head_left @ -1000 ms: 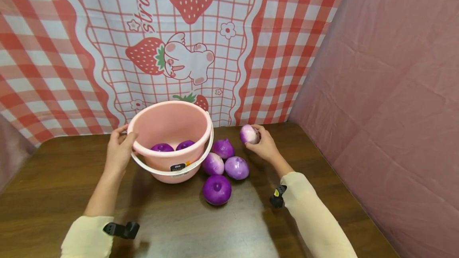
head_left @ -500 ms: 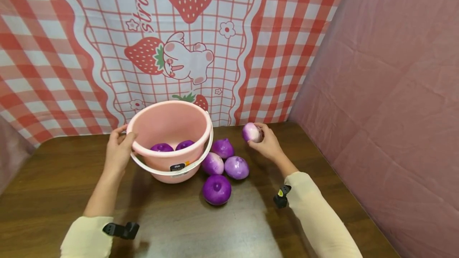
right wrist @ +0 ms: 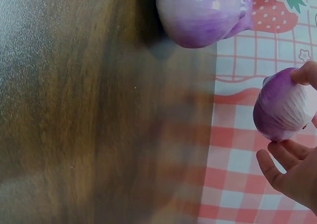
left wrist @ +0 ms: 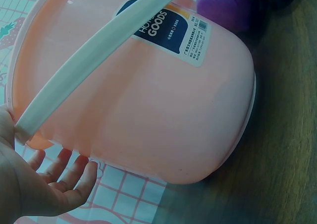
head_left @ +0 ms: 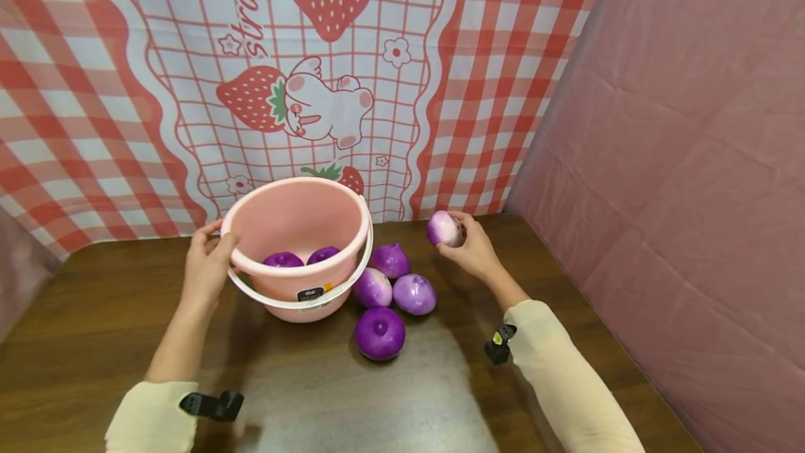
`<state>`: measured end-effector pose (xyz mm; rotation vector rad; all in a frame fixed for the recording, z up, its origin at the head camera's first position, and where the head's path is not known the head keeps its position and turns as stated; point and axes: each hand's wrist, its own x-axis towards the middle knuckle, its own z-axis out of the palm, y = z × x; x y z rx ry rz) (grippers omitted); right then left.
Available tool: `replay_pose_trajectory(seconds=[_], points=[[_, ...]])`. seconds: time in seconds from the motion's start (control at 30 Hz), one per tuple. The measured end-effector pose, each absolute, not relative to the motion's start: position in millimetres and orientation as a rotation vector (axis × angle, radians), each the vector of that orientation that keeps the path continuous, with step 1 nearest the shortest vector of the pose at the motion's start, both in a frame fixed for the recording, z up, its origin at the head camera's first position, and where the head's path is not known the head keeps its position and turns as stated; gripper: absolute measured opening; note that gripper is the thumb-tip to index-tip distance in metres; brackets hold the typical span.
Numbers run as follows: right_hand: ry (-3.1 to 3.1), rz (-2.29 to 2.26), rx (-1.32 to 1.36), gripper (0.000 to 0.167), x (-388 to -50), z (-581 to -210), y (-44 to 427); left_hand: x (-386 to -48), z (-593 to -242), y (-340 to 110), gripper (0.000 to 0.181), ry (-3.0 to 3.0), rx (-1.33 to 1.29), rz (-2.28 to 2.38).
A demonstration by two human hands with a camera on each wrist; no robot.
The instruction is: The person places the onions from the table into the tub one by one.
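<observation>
My left hand point(head_left: 209, 264) grips the rim of a pink bucket point(head_left: 302, 222) at its left side, thumb over the edge. Inside the bucket lie two purple onions point(head_left: 284, 259). The bucket's white handle point(left wrist: 94, 60) hangs down across its front. Over the table's back right, my right hand point(head_left: 473, 247) holds a purple-and-white onion point(head_left: 444, 228) between thumb and fingers. The right wrist view shows this onion point(right wrist: 282, 105) raised, with fingertips beneath it. Several more onions cluster right of the bucket, among them a dark purple one point(head_left: 380, 334) in front and a paler one point(head_left: 414, 294).
A brown wooden table point(head_left: 302, 397) bears everything. Behind it hangs a red-and-white strawberry cloth point(head_left: 490, 89), close to the bucket's back. A pink cloth point(head_left: 679, 159) closes off the right side.
My right hand has moved a little to the right and up with the onion, away from the cluster. The left hand and the bucket have stayed in place.
</observation>
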<state>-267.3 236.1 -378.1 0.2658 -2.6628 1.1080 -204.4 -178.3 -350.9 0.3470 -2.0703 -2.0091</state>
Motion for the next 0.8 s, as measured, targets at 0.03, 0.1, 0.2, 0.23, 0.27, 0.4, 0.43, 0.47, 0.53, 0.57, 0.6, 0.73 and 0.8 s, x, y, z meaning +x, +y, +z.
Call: replay_pose_trajectory(seconds=[0.03,0.1,0.2,0.23,0.27,0.4,0.43,0.47,0.53,0.57,0.6,0.73,0.8], points=[[-2.662,1.101,0.270,0.067,-267.1,-377.1,236.5,-204.4,-350.7,-178.4,0.051,-2.072,0.347,-2.007],[-2.657,1.102,0.275,0.067,-267.2,-375.4,237.1,-204.1,-350.5,-178.4,0.052,-2.076,0.348,-2.003],[-2.650,1.108,0.286,0.066,-267.3,-372.8,238.0,-203.8,-350.5,-178.3,0.052,-2.082,0.352,-1.998],[-2.645,1.109,0.293,0.066,-267.4,-372.2,238.3,-203.6,-350.5,-178.3,0.052,-2.083,0.354,-2.000],[-2.642,1.110,0.297,0.066,-267.7,-371.6,238.6,-203.4,-350.4,-178.3,0.052,-2.084,0.354,-2.001],[-2.631,1.113,0.314,0.067,-267.5,-368.1,239.0,-203.0,-350.4,-178.4,0.052,-2.092,0.354,-1.996],[-2.630,1.111,0.317,0.067,-267.4,-367.1,239.1,-203.1,-350.5,-178.5,0.052,-2.093,0.354,-1.994],[-2.631,1.110,0.318,0.067,-267.4,-366.3,239.1,-203.1,-350.6,-178.6,0.052,-2.093,0.353,-1.993],[-2.632,1.103,0.323,0.067,-267.4,-364.5,239.0,-203.5,-351.1,-178.8,0.052,-2.091,0.353,-1.992],[-2.632,1.102,0.326,0.067,-267.5,-363.8,239.1,-203.7,-351.4,-178.8,0.052,-2.090,0.351,-1.993],[-2.631,1.098,0.329,0.067,-267.6,-363.1,239.1,-203.8,-351.6,-178.8,0.052,-2.088,0.350,-1.993],[-2.622,1.092,0.342,0.067,-267.3,-360.1,238.4,-204.0,-352.1,-178.6,0.051,-2.079,0.350,-2.000],[-2.616,1.090,0.352,0.067,-266.6,-358.3,238.0,-204.0,-352.3,-178.4,0.051,-2.076,0.350,-2.004]])
